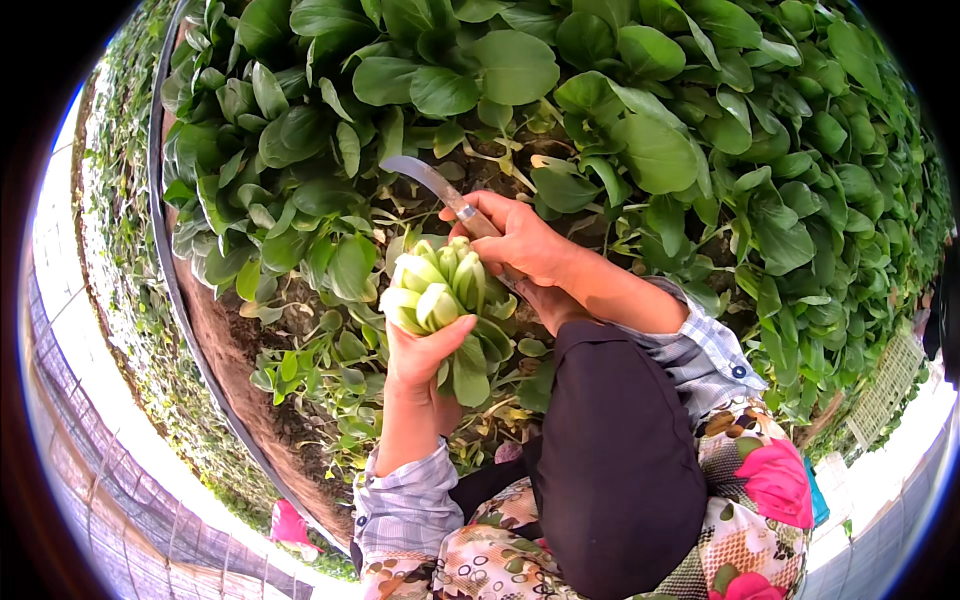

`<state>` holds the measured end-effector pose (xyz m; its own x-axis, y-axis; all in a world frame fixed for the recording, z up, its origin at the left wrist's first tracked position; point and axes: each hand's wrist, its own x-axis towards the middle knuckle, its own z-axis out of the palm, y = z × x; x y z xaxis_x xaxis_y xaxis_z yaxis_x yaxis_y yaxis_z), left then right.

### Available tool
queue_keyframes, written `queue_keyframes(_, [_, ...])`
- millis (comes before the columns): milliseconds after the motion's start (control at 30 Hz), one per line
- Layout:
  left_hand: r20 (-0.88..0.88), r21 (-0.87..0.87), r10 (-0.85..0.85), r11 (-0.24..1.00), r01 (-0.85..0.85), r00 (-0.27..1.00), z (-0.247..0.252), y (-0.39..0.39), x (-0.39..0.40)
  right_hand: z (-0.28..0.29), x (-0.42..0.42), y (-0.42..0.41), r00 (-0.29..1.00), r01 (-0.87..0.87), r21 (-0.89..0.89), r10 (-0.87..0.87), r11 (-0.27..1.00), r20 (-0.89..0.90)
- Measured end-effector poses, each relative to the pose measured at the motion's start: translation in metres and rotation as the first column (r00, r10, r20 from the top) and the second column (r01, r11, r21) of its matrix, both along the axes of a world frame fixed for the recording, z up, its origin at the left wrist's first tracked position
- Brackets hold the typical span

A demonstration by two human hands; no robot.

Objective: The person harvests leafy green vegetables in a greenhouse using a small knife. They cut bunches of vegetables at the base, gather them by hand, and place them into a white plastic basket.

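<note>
Several heads of bok choy (433, 289), their pale stem bases turned up, are bunched in my left hand (424, 349), with the thumb across them and green leaves hanging below. My right hand (521, 240) is closed around the wooden handle of a curved harvesting knife (427, 180). The blade points up and to the left, above the bunch, and does not touch it. Under and around both hands lie soil, cut leaves and small seedlings (330, 360).
Dense leafy bok choy plants (645, 135) stand ahead and to the right. A black hose (176, 277) runs along the bed's left edge. My dark-clad knee (615, 450) rises between my arms. A pale plastic crate (887, 390) lies at the far right.
</note>
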<state>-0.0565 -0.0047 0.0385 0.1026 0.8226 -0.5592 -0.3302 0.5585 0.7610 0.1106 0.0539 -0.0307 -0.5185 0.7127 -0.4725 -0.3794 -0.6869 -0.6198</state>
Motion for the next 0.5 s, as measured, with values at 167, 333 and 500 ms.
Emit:
queue_keyframes(167, [-0.03, 0.017, -0.03, 0.999, 0.031, 0.999, -0.007, 0.002, -0.004, 0.006, 0.003, 0.0, 0.999, -0.053, -0.034, 0.052, 0.998, -0.016])
queue_keyframes(333, [-0.385, -0.051, -0.388, 0.915, 0.401, 0.837, 0.003, 0.037, -0.021, -0.012, 0.023, 0.003, 0.989, -0.142, 0.056, 0.139, 0.988, 0.053])
queue_keyframes(500, [-0.823, -0.492, -0.543, 0.538, 0.684, -0.165, 0.008, 0.074, -0.026, -0.053, -0.012, 0.019, 0.869, -0.338, 0.014, 0.306, 0.941, 0.389])
